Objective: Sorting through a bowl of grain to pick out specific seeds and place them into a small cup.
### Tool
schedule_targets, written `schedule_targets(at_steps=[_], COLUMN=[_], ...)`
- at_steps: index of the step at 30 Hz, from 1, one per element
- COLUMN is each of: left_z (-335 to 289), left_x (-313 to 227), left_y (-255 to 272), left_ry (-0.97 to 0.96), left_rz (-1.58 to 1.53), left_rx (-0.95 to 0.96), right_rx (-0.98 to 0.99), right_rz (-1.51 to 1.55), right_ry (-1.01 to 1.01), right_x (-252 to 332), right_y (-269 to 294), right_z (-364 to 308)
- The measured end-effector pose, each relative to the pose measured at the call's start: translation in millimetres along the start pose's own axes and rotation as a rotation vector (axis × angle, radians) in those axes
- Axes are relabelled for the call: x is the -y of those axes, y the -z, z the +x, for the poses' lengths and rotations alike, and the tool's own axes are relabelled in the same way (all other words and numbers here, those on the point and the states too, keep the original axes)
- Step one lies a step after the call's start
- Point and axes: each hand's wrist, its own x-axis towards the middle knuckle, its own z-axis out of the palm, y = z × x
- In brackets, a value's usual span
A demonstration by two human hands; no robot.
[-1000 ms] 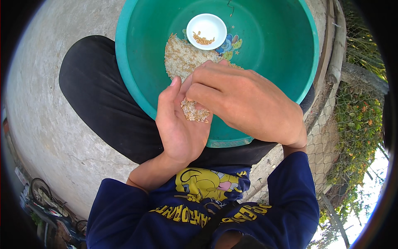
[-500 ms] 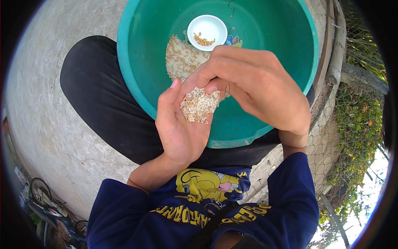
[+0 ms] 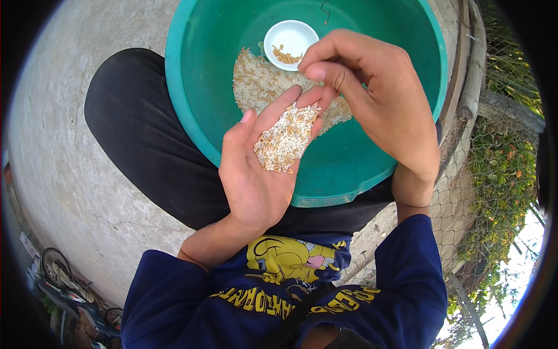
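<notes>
My left hand (image 3: pixel 247 180) is palm up and slightly cupped, holding a small heap of rice (image 3: pixel 285 139) with white and unhusked brown grains mixed. My right hand (image 3: pixel 386 102) hovers beyond its fingertips with thumb and forefinger pinched; whatever lies between them is too small to make out. Those pinched fingertips are at the near right rim of a small white bowl (image 3: pixel 296 34), which has a few brown unhusked grains (image 3: pixel 286 56) in it. Under both hands, a pile of mixed rice (image 3: pixel 258 81) spreads over the bottom of a large green basin (image 3: pixel 381 35), partly hidden by my fingers.
The basin rests against my crossed legs in black trousers (image 3: pixel 145 134). Concrete floor (image 3: pixel 116 227) lies to the left, with a parked motorbike (image 3: pixel 75 296) at the lower left. Along the right run a wooden pole (image 3: pixel 472 70) and a wire fence (image 3: pixel 459 215) with plants behind it.
My right hand has lifted away from the rice in my left palm, moving up and right towards the white bowl. The left palm is now uncovered and has stayed nearly still.
</notes>
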Motion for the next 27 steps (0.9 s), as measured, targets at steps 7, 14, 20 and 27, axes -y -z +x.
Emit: schedule_targets(at_steps=[7, 14, 20, 27], left_z=[0.5, 0.9, 1.0, 1.5], left_x=[0.7, 1.2, 1.7, 1.1], left_y=[0.3, 0.5, -0.5, 5.5], left_ry=[-0.003, 0.001, -0.025, -0.095], left_rz=[0.003, 0.02, 0.0, -0.06], left_rx=[-0.022, -0.019, -0.057, -0.068], right_rx=[-0.385, -0.396, -0.191, 0.093], right_rz=[-0.481, -0.605, -0.507, -0.484], right_ry=[0.2, 0.337, 0.46, 0.321], right_x=[13.2, 16.9, -6.9, 11.9], right_y=[1.0, 6.6, -1.6, 6.2], right_z=[6.0, 6.0, 11.2, -14.6])
